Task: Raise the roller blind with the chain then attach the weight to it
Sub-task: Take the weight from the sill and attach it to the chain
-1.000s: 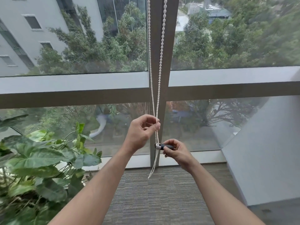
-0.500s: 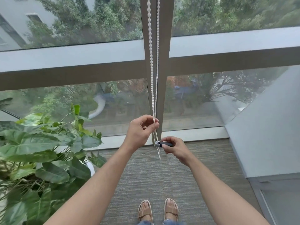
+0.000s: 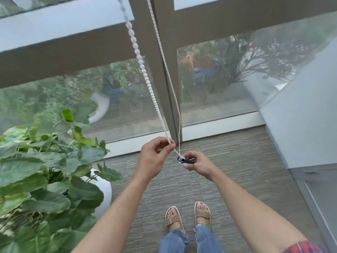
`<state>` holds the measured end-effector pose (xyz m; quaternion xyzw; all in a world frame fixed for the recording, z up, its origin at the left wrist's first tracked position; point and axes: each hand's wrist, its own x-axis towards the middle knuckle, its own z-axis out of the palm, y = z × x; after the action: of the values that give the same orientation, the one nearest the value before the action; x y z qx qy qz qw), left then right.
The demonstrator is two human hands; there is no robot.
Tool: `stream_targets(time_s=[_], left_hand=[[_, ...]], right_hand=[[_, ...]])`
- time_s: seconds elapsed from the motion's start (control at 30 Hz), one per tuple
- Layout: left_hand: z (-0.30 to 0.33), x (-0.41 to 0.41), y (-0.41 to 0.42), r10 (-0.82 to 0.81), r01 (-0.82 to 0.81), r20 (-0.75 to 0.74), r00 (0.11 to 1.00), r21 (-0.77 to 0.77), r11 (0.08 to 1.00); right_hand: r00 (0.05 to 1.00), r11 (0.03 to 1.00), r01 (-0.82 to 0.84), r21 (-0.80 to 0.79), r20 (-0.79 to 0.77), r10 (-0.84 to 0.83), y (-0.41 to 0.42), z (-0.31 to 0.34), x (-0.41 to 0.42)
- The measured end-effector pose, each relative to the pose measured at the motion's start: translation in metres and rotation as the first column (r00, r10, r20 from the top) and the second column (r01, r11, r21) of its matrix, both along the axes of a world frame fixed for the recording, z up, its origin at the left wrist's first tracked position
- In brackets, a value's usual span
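The left hand pinches the chain between thumb and finger. The right hand grips the dark weight at the chain's lower end.

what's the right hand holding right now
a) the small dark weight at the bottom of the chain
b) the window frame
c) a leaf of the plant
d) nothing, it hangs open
a: the right hand grips the small dark weight at the lower end of the bead chain, while the left hand pinches the chain just above it.
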<state>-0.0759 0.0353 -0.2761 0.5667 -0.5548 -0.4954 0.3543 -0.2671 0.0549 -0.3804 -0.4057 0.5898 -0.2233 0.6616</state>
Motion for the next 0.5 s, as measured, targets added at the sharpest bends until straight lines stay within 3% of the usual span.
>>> stream_targets(time_s=[0.23, 0.5], left_hand=[[-0.046, -0.008, -0.006, -0.058, 0.057, 0.04, 0.998, 0.014, 0.998], [-0.107, -0.018, -0.017, -0.086, 0.083, 0.088, 0.992, 0.031, 0.996]], right_hand=[[0.995, 1.0, -0.001, -0.013, -0.104, 0.0, -0.006, -0.055, 0.002], [0.991, 0.997, 0.07, 0.032, -0.117, -0.066, -0.018, -0.127, -0.002]])
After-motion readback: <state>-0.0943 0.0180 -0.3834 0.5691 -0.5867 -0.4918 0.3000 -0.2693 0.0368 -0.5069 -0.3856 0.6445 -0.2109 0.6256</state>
